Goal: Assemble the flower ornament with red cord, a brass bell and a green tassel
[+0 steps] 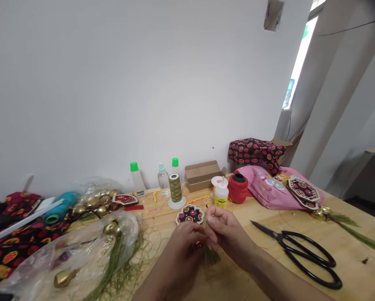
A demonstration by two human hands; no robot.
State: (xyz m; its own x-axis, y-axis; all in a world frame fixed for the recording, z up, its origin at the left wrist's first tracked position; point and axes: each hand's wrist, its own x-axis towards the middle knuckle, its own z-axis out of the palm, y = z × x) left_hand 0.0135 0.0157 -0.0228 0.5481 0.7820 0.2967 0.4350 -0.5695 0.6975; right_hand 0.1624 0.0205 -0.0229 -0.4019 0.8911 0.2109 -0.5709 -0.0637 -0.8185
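My left hand (181,246) and my right hand (223,232) meet low in the middle over the wooden table (347,246). Both are closed in a pinch on a small green tassel (211,256), whose threads hang below the fingers. A little gold piece shows between the fingertips. Just beyond the hands lies a small patterned fabric-covered piece (190,214).
Large black scissors (303,252) lie to the right. A glue bottle (221,194), a red thread spool (238,188), a green-gold spool (175,189), small bottles and a cardboard box (203,174) stand behind. Plastic bags with gold bells and green threads (90,251) lie left. Pink cloth (269,188) is at right.
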